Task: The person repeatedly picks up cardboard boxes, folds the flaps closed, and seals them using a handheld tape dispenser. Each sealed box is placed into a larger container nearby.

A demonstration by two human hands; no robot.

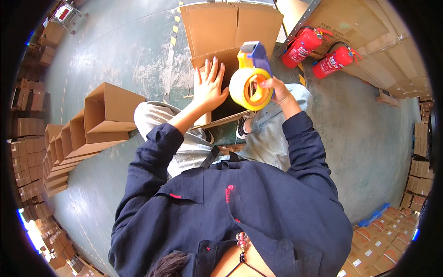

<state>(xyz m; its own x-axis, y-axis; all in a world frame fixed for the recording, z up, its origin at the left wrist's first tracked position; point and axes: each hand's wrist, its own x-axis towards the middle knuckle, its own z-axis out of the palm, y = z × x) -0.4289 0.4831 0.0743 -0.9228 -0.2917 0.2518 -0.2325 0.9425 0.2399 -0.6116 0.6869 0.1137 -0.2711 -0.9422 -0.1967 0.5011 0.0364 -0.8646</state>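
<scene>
Between my knees is a cardboard box (225, 119), with a dark gap showing inside it. My left hand (210, 86) lies spread on a cardboard flap at the box's left side, its fingers pointing away from me. A yellow and blue tape dispenser (254, 57) with a large roll of tape (240, 88) is held up over the right part of the box. My right hand (277, 90) grips it from the right, the fingers at the roll's core. Tall cardboard flaps (232, 31) rise at the far side of the box.
Nested rows of open cardboard boxes (114, 110) stand on the floor at the left. Two red fire extinguishers (303, 46) are at the upper right, near a metal upright (299, 26) and large cartons (391, 59). More stacked cartons (377, 242) line both sides.
</scene>
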